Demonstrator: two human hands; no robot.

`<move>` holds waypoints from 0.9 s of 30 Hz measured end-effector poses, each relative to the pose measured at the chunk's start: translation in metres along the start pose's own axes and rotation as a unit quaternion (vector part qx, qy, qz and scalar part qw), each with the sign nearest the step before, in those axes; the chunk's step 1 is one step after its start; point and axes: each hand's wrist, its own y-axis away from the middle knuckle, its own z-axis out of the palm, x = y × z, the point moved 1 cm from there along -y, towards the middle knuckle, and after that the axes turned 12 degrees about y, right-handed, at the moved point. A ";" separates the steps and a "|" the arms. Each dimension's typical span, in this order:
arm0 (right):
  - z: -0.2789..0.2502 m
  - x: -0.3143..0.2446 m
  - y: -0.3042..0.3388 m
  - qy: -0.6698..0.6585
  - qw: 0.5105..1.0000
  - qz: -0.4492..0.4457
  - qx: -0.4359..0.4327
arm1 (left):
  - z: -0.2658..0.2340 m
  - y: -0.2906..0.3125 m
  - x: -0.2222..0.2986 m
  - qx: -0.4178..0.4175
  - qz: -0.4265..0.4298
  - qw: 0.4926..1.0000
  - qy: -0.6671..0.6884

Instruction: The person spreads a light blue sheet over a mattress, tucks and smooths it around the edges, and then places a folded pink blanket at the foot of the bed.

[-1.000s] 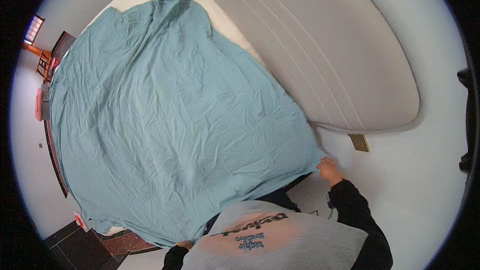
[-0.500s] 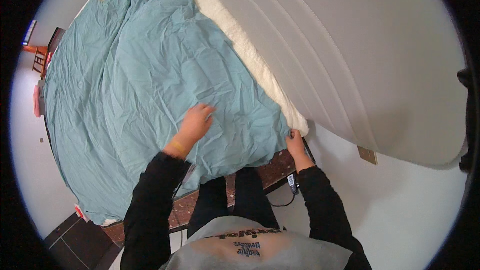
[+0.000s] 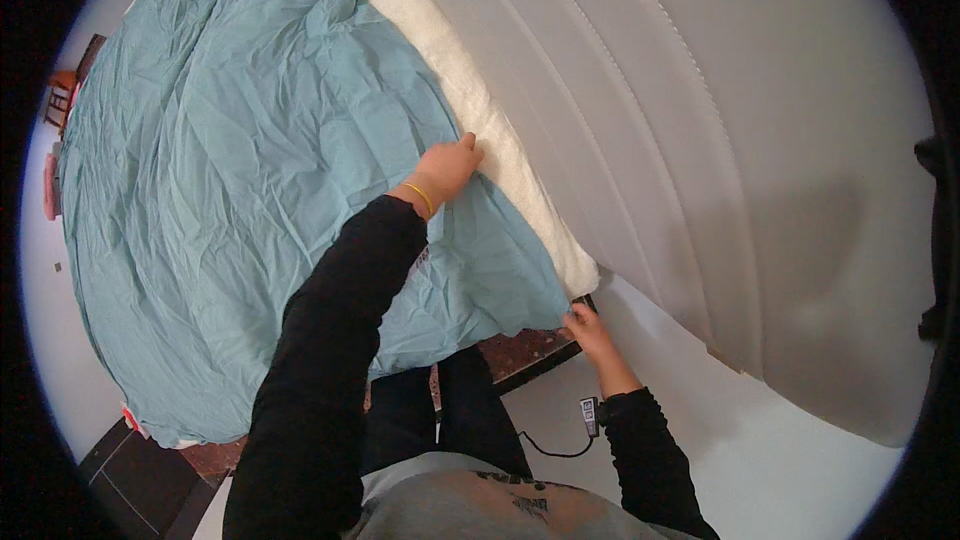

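Observation:
A wrinkled blue-green bed sheet (image 3: 250, 170) is spread across the bed, over a cream fleecy pad (image 3: 490, 135) that shows as a strip along the right edge. My left hand (image 3: 450, 168), with a yellow band at the wrist, is closed on the sheet's right edge beside that strip. Lower right, the sheet's near corner is pinched between the thumb and fingers of my right hand (image 3: 592, 328), just below the pad's rounded corner. My left forearm crosses over the sheet and hides part of it.
A tall grey padded headboard (image 3: 640, 140) rises along the right. My legs stand against the reddish-brown bed frame (image 3: 535, 348). A corded controller (image 3: 589, 416) hangs near my right sleeve. Dark floor tiles (image 3: 140, 475) lie at lower left; a wooden chair (image 3: 58, 100) stands at far left.
My left hand has moved right and away from me, from above the sheet's middle to its edge, and has closed on it. My right hand keeps the corner, drawn slightly nearer. The view has shifted.

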 end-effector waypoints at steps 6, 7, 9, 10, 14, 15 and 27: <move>-0.036 -0.011 0.001 0.289 0.938 -0.042 0.184 | -0.022 -0.020 0.018 0.137 0.091 0.966 0.197; -0.041 -0.011 0.000 0.324 0.918 -0.012 0.227 | -0.018 -0.024 0.023 0.166 0.117 0.955 0.214; -0.045 -0.007 -0.009 0.274 0.924 0.023 0.265 | -0.002 -0.034 0.026 0.158 0.021 0.947 0.279; -0.046 -0.004 -0.015 0.228 0.935 0.050 0.269 | 0.007 -0.038 0.027 0.168 -0.003 0.938 0.302; -0.050 0.008 -0.046 0.298 0.899 -0.008 0.322 | 0.039 -0.050 0.018 0.250 -0.122 0.884 0.377; -0.051 0.011 -0.054 0.259 0.913 -0.022 0.314 | 0.043 -0.053 0.014 0.299 -0.120 0.862 0.391; -0.039 0.033 -0.115 0.159 0.908 -0.041 0.384 | 0.055 -0.083 0.007 0.307 -0.126 0.881 0.337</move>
